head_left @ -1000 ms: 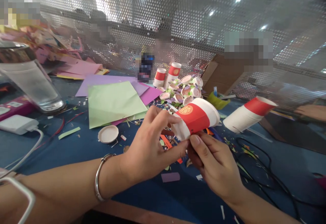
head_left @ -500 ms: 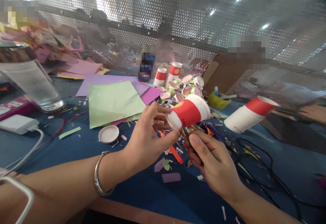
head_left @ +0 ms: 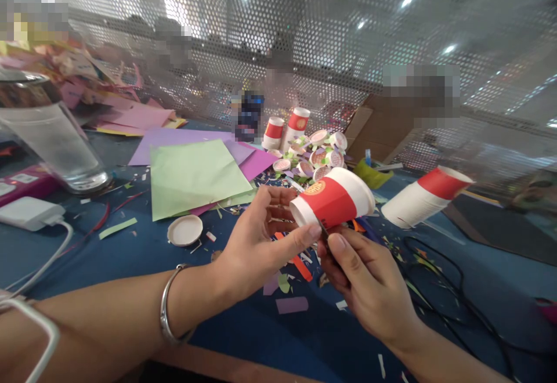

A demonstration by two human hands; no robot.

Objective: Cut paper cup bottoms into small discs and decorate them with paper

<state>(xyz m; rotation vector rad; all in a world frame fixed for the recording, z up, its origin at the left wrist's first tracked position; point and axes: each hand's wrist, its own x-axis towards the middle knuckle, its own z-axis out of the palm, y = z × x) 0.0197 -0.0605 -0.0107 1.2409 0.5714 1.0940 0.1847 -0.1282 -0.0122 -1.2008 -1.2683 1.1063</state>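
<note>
Likely the cup (head_left: 337, 200), pinched sideways by its base in the left hand (head_left: 255, 244) above the near table (head_left: 243, 336), buckles, or the tool (head_left: 324, 233) pinched in the right hand (head_left: 369, 281) nicks that thumb.

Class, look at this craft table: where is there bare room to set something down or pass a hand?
Bare blue table lies between the white lid, the charger cable and the left forearm. Another patch lies right of the black cable, below the lying cup. Crowded: scraps and discs behind the held paper cup.
</note>
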